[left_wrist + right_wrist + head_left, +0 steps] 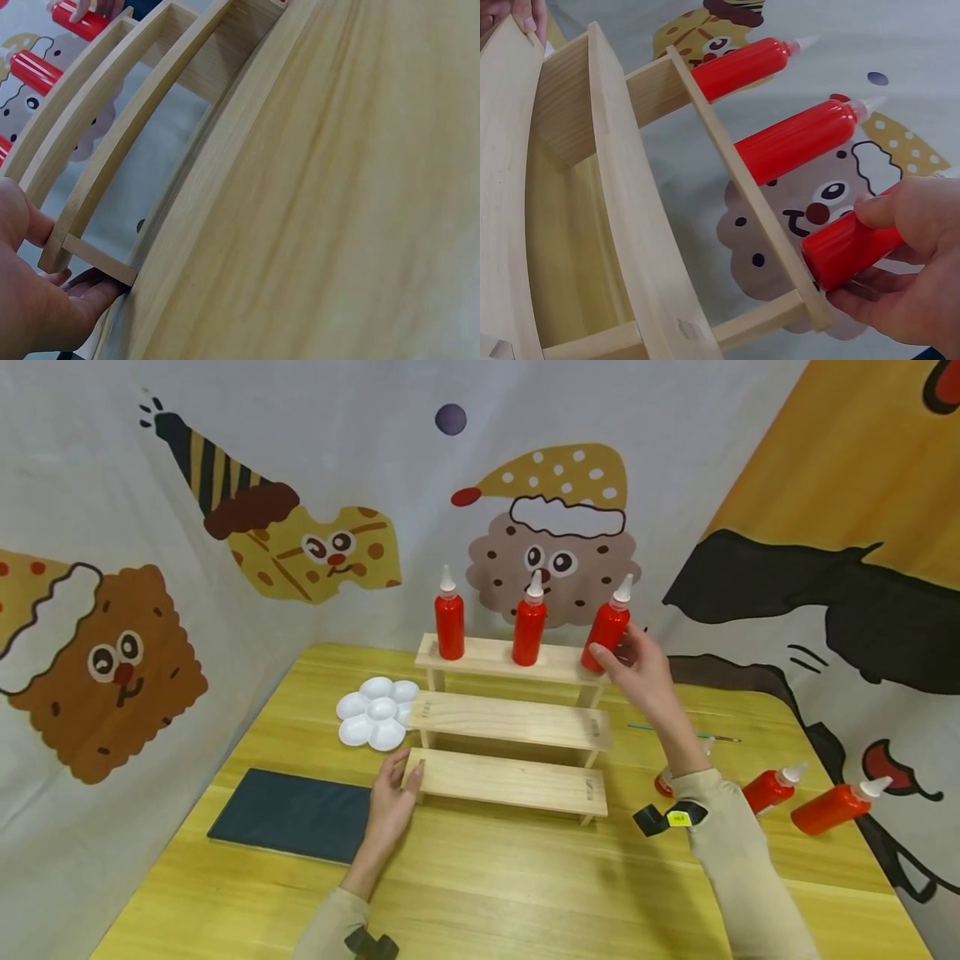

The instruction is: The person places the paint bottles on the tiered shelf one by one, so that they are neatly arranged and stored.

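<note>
Cloth (360, 443) printed with smiling cartoon biscuits and cheese hangs behind a yellowish wooden table (517, 893). On the table stands a three-step wooden shelf (510, 721), with a flat dark board (292, 812) to its left and a white flower-shaped palette (378, 714) just beside its left end. A person's two hands are well apart. The left hand (392, 802) grips the left end of the lowest step. The right hand (645, 670) holds a red bottle (606, 631) with a white nozzle between thumb and fingers, at the right end of the top step (whether its base bears on the wood is hard to tell). Left of it, two matching bottles (529, 631) stand spaced along that step. Three more bottles (831, 808) are at the table's right, one partly hidden by the right forearm, near a thin paintbrush (643, 727).
</note>
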Available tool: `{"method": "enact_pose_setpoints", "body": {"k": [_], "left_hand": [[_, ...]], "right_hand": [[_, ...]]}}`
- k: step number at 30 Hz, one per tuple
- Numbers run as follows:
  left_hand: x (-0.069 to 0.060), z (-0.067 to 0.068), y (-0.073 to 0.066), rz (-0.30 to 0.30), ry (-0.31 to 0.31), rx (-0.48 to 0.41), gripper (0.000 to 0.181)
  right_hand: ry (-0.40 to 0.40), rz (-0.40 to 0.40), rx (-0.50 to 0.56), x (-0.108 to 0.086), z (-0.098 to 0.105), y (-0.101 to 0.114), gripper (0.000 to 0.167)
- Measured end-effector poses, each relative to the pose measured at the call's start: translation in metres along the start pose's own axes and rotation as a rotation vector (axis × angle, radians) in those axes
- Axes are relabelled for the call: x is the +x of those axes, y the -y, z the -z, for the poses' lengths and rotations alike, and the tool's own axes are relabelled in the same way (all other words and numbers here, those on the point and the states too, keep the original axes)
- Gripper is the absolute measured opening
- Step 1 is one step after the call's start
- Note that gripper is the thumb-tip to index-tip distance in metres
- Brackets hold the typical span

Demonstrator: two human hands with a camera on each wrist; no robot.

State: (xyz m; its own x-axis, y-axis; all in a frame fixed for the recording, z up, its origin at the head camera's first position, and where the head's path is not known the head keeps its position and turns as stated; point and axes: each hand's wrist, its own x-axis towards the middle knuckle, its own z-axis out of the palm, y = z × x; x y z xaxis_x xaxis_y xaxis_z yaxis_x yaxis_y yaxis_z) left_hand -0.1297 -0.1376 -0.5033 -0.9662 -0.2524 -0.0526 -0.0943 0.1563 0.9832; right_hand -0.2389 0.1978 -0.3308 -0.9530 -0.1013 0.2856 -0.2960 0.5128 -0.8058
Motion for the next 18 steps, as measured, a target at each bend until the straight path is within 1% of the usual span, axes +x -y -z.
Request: {"method": "enact_pose_setpoints", "body": {"k": [4, 6, 12, 15, 18], "left_hand": [[0.001, 0.000, 0.001, 0.006, -0.001, 0.002, 0.046], [0.001, -0.001, 0.000, -0.003, 0.002, -0.001, 0.046], [-0.001, 0.000, 0.001, -0.014, 0.005, -0.010, 0.046], [0.000, 0.000, 0.001, -0.014, 0.005, -0.011, 0.047], [0.000, 0.000, 0.000, -0.013, 0.007, -0.014, 0.047]], "right_hand": [[0.013, -0.035, 0.001, 0.005, -0.007, -0.002, 0.053], [0.012, -0.042, 0.000, 0.007, -0.009, -0.003, 0.053], [-0.004, -0.034, -0.031, 0.011, -0.014, -0.004, 0.054], [-0.014, -0.021, -0.052, 0.012, -0.017, -0.005, 0.056], [-0.015, -0.027, -0.062, 0.011, -0.018, -0.006, 0.059]]}}
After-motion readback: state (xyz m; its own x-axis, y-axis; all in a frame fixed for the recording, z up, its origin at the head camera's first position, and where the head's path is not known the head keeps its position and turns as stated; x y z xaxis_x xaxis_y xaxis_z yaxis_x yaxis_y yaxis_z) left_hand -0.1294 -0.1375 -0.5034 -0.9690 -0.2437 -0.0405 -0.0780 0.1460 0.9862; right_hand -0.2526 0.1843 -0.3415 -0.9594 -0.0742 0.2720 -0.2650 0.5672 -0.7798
